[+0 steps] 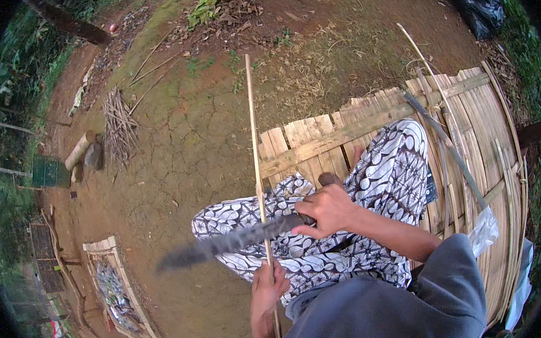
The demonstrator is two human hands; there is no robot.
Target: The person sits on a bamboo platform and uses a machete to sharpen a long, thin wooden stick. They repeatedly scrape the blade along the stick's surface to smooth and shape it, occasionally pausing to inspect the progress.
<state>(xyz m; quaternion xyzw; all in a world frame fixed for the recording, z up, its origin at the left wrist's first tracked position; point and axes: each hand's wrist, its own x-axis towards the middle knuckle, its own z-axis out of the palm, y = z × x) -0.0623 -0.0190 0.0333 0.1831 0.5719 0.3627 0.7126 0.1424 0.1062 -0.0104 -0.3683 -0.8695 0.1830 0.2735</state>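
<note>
A long, thin bamboo strip [254, 126] runs upright through the view, away from my body. My left hand [270, 282] is closed round its lower part, near my lap. In my right hand [329, 210] is the dark wooden handle of a machete [225, 244]. The broad blade points left and crosses the strip just above my left hand; its tip is blurred. Whether the edge touches the strip I cannot tell. Under both hands are my crossed legs in black-and-white patterned trousers [385, 166].
I sit on a split-bamboo platform [355, 114]. A long grey pole [450, 148] and a clear plastic bag [482, 232] lie on it at right. Curly shavings [305, 83] cover the ground ahead. At left are a stick pile [119, 123] and a wood-framed pit [118, 295].
</note>
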